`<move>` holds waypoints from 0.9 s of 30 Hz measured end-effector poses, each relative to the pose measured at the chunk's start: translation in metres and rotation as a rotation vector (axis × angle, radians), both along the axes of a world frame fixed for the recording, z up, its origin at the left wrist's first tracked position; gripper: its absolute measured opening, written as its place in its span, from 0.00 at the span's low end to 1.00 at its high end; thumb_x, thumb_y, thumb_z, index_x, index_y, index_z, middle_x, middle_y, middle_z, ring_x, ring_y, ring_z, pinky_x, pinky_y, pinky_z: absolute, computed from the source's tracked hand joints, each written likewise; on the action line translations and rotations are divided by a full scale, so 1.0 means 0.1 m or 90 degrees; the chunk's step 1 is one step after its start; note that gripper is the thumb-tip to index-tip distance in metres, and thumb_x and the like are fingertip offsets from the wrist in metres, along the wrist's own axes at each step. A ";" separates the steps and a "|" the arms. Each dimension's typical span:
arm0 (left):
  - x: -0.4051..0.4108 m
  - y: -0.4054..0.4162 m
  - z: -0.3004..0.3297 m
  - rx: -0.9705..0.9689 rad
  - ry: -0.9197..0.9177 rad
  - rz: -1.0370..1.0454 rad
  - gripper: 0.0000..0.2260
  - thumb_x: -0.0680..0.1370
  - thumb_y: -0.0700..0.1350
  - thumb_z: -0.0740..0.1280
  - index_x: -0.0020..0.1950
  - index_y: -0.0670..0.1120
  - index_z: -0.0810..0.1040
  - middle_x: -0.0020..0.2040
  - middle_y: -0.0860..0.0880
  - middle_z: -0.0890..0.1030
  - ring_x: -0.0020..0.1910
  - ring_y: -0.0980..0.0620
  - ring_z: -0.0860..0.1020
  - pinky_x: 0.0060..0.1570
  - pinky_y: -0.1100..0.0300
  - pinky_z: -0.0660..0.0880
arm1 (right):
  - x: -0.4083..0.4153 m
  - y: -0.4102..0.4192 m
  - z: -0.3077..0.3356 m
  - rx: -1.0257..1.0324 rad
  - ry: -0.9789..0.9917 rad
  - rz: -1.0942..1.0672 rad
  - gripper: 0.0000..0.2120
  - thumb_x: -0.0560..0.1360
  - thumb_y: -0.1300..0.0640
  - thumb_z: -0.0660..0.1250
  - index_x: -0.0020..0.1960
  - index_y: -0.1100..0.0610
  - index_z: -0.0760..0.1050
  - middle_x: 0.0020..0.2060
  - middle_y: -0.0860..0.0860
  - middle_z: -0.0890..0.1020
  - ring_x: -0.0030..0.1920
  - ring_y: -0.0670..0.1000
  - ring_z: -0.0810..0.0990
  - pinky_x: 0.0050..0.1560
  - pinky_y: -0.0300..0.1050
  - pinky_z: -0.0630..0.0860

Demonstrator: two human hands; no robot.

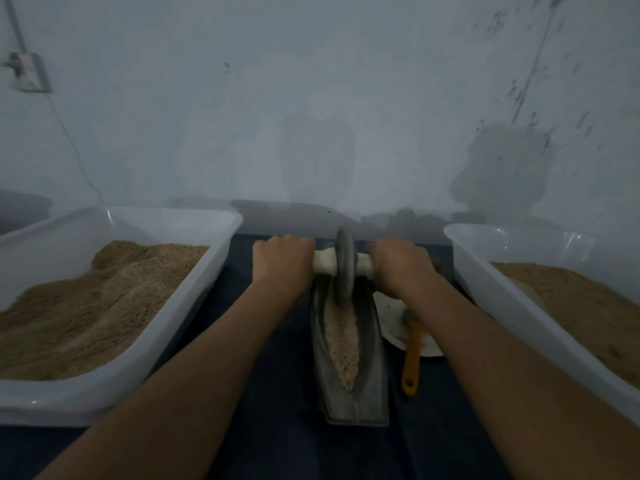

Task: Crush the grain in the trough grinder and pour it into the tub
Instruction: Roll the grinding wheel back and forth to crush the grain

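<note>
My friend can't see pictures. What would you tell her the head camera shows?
Two hands, the left hand and right hand, grip the pale handle of a grinding wheel standing in a metal trough of crushed grain. White tubs of brown grain sit on the left and right.

Your stock: grey trough grinder (349, 393), pale beige grain (341, 341), white translucent tubs (194, 306), orange-handled brush (411, 358), dark blue cloth (287, 375).
</note>
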State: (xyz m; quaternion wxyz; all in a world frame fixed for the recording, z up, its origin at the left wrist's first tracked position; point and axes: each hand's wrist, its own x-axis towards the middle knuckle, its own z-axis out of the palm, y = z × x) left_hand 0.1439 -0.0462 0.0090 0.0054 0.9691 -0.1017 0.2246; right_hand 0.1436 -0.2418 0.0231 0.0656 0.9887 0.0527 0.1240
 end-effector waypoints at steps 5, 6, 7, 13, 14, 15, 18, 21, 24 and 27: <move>-0.24 0.15 -0.25 -0.042 -0.047 -0.014 0.12 0.78 0.46 0.69 0.45 0.53 0.64 0.40 0.52 0.72 0.46 0.44 0.80 0.40 0.52 0.66 | -0.31 -0.07 -0.08 -0.032 -0.071 0.075 0.16 0.74 0.55 0.71 0.48 0.48 0.62 0.47 0.52 0.79 0.45 0.56 0.78 0.39 0.49 0.66; -0.28 0.18 -0.29 -0.044 -0.048 -0.022 0.13 0.77 0.45 0.70 0.45 0.53 0.64 0.40 0.53 0.71 0.45 0.45 0.80 0.39 0.52 0.65 | -0.39 -0.05 -0.08 -0.045 -0.077 0.091 0.17 0.74 0.57 0.70 0.48 0.48 0.61 0.46 0.51 0.78 0.45 0.56 0.77 0.39 0.49 0.65; -0.33 0.21 -0.32 -0.039 -0.055 -0.031 0.14 0.77 0.45 0.70 0.45 0.53 0.64 0.40 0.53 0.72 0.45 0.46 0.79 0.39 0.52 0.65 | -0.48 -0.04 -0.10 -0.044 -0.074 0.100 0.17 0.74 0.58 0.70 0.48 0.49 0.60 0.43 0.51 0.76 0.43 0.55 0.75 0.38 0.48 0.64; -0.59 0.21 -0.30 0.025 -0.104 -0.063 0.18 0.73 0.44 0.73 0.44 0.55 0.62 0.41 0.52 0.79 0.42 0.45 0.81 0.40 0.51 0.64 | -0.83 -0.20 -0.19 0.010 -0.026 0.119 0.12 0.75 0.59 0.66 0.47 0.48 0.63 0.36 0.45 0.66 0.34 0.48 0.64 0.33 0.47 0.61; -0.60 0.21 -0.30 0.020 -0.099 -0.062 0.18 0.74 0.44 0.73 0.44 0.55 0.62 0.41 0.52 0.79 0.43 0.45 0.81 0.40 0.51 0.64 | -0.86 -0.19 -0.17 0.007 -0.031 0.121 0.12 0.75 0.58 0.66 0.48 0.48 0.62 0.36 0.46 0.66 0.35 0.49 0.66 0.33 0.47 0.60; -0.60 0.22 -0.31 0.009 -0.090 -0.057 0.17 0.75 0.44 0.72 0.44 0.55 0.62 0.43 0.52 0.80 0.44 0.46 0.81 0.40 0.51 0.65 | -0.87 -0.16 -0.14 -0.002 -0.038 0.127 0.12 0.75 0.58 0.66 0.48 0.48 0.62 0.37 0.46 0.68 0.36 0.50 0.67 0.33 0.47 0.59; -0.62 0.24 -0.34 -0.029 -0.094 -0.039 0.15 0.76 0.45 0.71 0.44 0.55 0.63 0.43 0.52 0.80 0.44 0.47 0.81 0.38 0.54 0.64 | -0.86 -0.06 -0.06 -0.017 -0.039 0.157 0.15 0.75 0.57 0.67 0.49 0.48 0.59 0.44 0.49 0.74 0.44 0.53 0.75 0.38 0.47 0.62; -0.67 0.22 -0.38 -0.043 -0.127 -0.042 0.17 0.73 0.44 0.72 0.40 0.54 0.63 0.37 0.51 0.79 0.38 0.46 0.80 0.34 0.55 0.59 | -0.89 -0.05 0.02 -0.041 -0.050 0.179 0.15 0.74 0.54 0.70 0.55 0.47 0.66 0.53 0.48 0.74 0.55 0.52 0.72 0.47 0.47 0.64; -0.66 0.23 -0.40 -0.044 -0.138 -0.027 0.18 0.72 0.43 0.74 0.38 0.53 0.63 0.34 0.51 0.78 0.33 0.46 0.78 0.31 0.57 0.56 | -1.03 -0.20 0.09 -0.104 -0.106 0.198 0.27 0.70 0.50 0.74 0.66 0.45 0.68 0.59 0.45 0.70 0.60 0.50 0.68 0.55 0.46 0.66; -0.65 0.23 -0.42 -0.097 -0.120 -0.008 0.16 0.74 0.44 0.72 0.38 0.53 0.64 0.32 0.53 0.71 0.32 0.47 0.73 0.29 0.59 0.53 | -1.25 -0.41 0.18 -0.059 -0.233 0.228 0.32 0.67 0.53 0.76 0.69 0.47 0.69 0.59 0.45 0.70 0.57 0.50 0.68 0.53 0.45 0.64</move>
